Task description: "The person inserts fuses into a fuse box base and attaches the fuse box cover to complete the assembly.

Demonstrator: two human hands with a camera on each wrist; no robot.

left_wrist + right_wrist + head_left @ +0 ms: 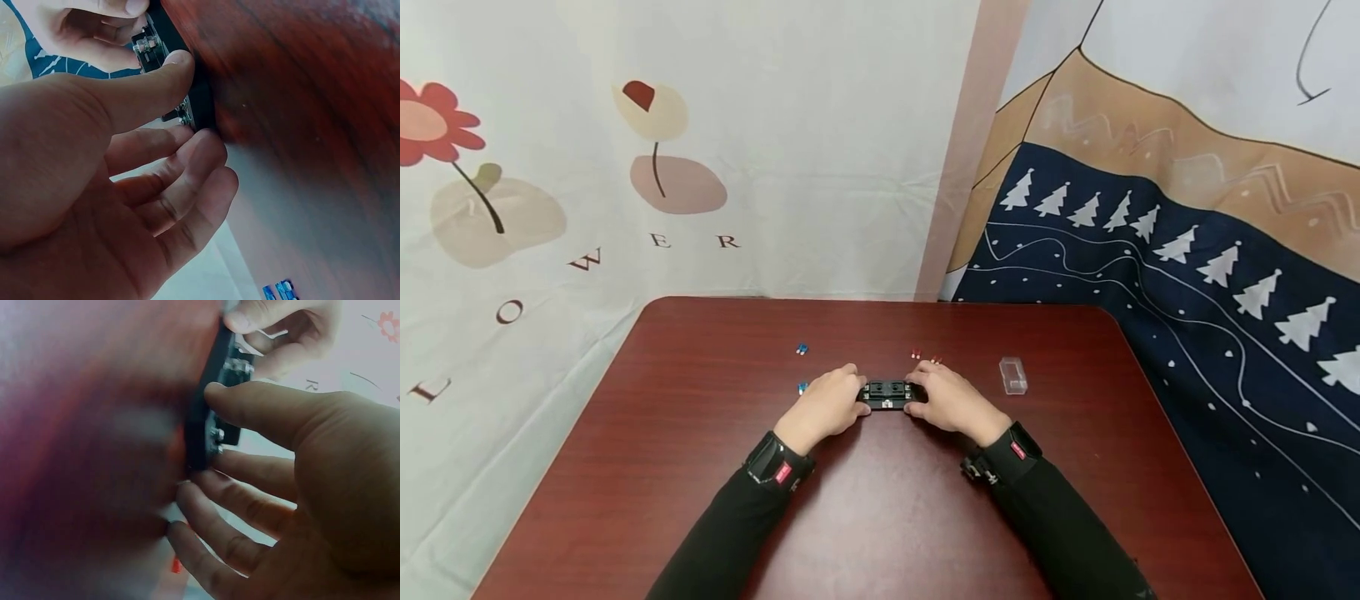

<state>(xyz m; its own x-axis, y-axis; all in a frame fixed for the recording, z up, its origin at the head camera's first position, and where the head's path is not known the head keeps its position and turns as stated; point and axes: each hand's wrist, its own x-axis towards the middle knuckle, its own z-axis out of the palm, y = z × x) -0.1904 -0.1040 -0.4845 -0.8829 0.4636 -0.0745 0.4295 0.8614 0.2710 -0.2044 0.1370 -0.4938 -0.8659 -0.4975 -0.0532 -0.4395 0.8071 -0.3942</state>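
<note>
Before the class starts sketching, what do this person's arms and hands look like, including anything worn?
The left sleeve and right sleeve are black and long. A black left wristband and black right wristband each carry a small red label; a small dark device sits at the right one's inner edge. The left hand and right hand wear no gloves.

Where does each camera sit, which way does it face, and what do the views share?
Head: worn on the head, looking forward and down at the table and the wall cloth; both black sleeves, the left grip and the right grip show.
Left wrist: on that wrist, facing the black block; left grip near, right grip beyond.
Right wrist: on that wrist, facing the block from the other end; right grip near, left grip beyond.
Shared: head and left wrist both show blue pieces.
</note>
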